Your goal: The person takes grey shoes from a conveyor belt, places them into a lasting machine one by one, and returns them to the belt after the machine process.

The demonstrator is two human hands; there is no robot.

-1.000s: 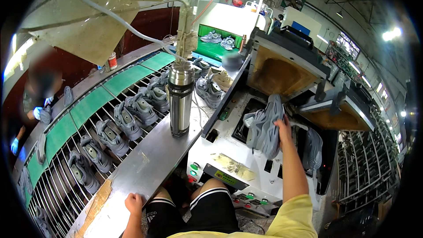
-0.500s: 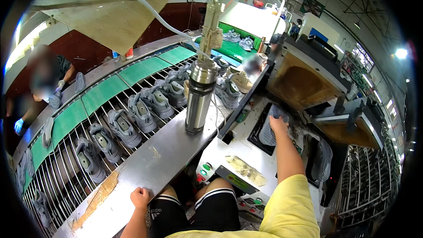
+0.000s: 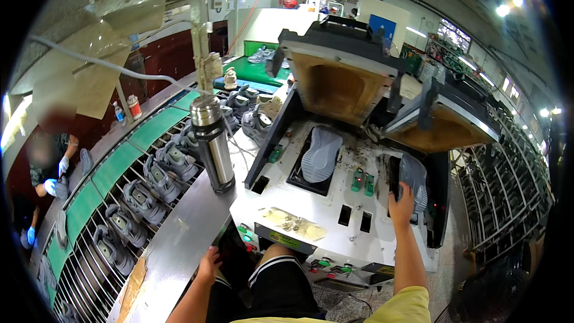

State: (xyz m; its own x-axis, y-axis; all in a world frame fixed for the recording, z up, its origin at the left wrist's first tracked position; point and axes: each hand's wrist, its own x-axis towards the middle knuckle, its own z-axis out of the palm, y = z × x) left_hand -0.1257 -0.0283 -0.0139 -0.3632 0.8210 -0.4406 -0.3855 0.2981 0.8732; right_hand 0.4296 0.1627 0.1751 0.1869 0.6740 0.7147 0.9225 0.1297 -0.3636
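Observation:
Two grey shoes rest sole up in the wells of a white two-station press: the left shoe lies untouched. My right hand reaches to the near end of the right shoe, its fingers closed around that end. This shoe leans slightly in its black well. My left hand is loosely curled beside the metal bench's edge, with nothing seen in it. Over the wells stand two raised lids with brown pads, the left lid and the right lid.
A steel thermos stands on the bench, left of the press. Beyond it, a wire conveyor with a green strip carries several grey shoes. Two people work at the far left. Dark metal racks stand to the right.
My right hand has left the left shoe and moved right to the other shoe. My view has swung right. The left hand stays near the bench edge.

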